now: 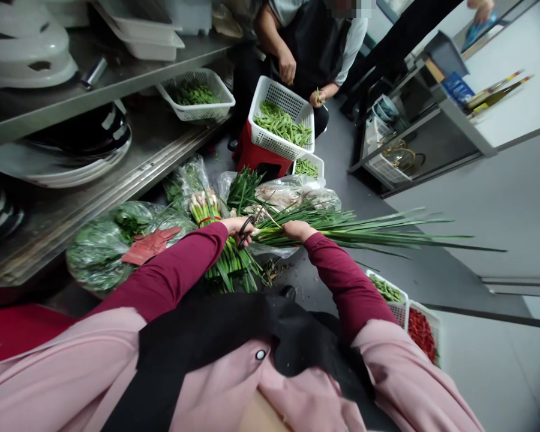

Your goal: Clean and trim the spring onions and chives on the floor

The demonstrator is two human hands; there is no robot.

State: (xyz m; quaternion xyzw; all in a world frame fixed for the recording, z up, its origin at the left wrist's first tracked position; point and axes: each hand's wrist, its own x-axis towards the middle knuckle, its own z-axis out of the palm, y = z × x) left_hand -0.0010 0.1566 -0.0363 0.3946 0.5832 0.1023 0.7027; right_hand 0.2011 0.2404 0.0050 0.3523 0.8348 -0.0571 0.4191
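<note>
My left hand (240,229) is closed around a pair of scissors (246,227) with dark handles, above the leafy end of a tied bundle. My right hand (298,230) grips green garlic stalks (364,231), whose long leaves reach far to the right. A thin pale strand (271,217) slants up from the right hand's fingers toward the scissors. The tied green garlic bundle (207,210), white bulbs upward and a red band around it, stands just beyond my left wrist. More loose greens (244,187) and plastic-wrapped pale stalks (281,195) lie behind my hands.
Opposite, a co-worker (317,45) handles green beans over a white basket (282,144) on a red stool (256,156). Bagged leafy greens (94,249) lie left, beside a metal shelf (162,162). Baskets of beans (387,290) and red chillies (420,333) stand right. Trimmings (272,273) litter the floor.
</note>
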